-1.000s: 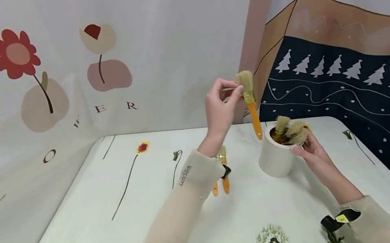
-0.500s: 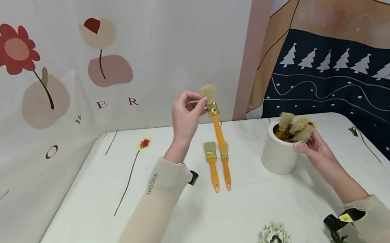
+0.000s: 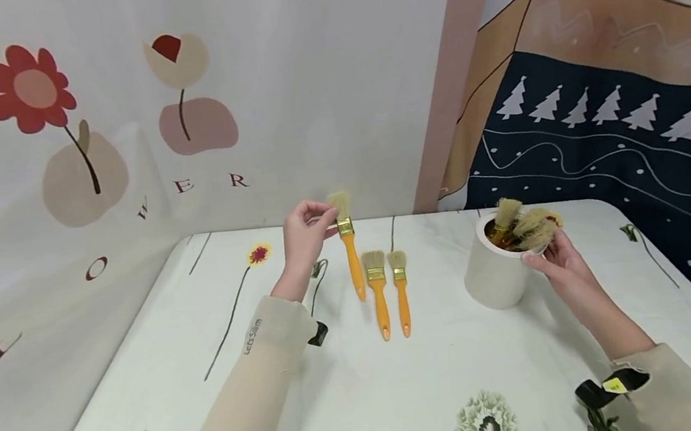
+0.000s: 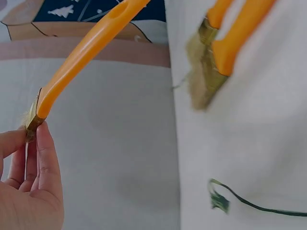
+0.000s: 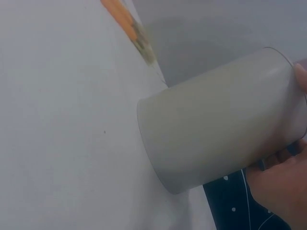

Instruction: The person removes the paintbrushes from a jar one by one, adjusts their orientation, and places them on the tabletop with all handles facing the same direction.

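Note:
My left hand (image 3: 308,244) pinches a paintbrush (image 3: 353,262) by its bristle end, and the orange handle hangs down over the table. In the left wrist view the fingertips meet at the metal band of that paintbrush (image 4: 79,60). Just right of it, a wider paintbrush (image 3: 379,298) and a narrower paintbrush (image 3: 402,295) lie side by side, bristles away from me. My right hand (image 3: 563,273) grips the rim of a white cylindrical pot (image 3: 492,280). Several brushes (image 3: 527,226) stand in the pot, bristles up; their handles are mostly hidden inside.
A pale flower-printed cloth (image 3: 369,394) covers the table. Behind it hangs a light curtain (image 3: 303,90) with printed flowers and letters. At the right, a dark fabric (image 3: 572,142) with white trees borders the table edge.
My left hand has carried the paintbrush from beside the pot leftward and down, to the left of the two lying brushes. The right hand keeps holding the pot in place.

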The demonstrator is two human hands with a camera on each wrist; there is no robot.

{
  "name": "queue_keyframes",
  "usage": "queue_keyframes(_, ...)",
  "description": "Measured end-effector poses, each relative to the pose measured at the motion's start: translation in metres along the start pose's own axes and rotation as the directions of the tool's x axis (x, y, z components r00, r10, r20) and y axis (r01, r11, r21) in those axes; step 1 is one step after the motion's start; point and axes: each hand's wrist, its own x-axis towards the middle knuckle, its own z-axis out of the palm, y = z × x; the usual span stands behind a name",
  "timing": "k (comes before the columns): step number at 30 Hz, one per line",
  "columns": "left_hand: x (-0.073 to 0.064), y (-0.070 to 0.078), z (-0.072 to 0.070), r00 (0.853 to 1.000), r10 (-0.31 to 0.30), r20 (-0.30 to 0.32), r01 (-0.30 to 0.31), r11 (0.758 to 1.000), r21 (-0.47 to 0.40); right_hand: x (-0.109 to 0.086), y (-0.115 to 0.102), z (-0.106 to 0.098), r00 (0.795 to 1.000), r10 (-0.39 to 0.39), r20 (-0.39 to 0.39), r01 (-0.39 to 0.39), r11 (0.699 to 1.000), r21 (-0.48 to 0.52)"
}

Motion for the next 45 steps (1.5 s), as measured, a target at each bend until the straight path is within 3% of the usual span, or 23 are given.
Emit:
queue_keyframes(12,-0.003,-0.030,-0.006,0.982,-0.189,0.005,0.188,0.978,0.092,-0.004,0.004,-0.001,0.998,0.058,-0.011,-0.059,0.995,-0.078)
queue_keyframes(24,-0.004,-0.052,-0.006,0.966,-0.259,0.019,0.251,0.951,0.180,-0.005,0.006,0.002,0.997,0.073,-0.020,-0.074,0.994,-0.081)
queue_keyframes(45,-0.006,-0.058,-0.001,0.947,-0.319,0.039,0.292,0.904,0.313,-0.003,0.001,0.001,0.999,0.043,-0.022,-0.044,0.996,-0.074)
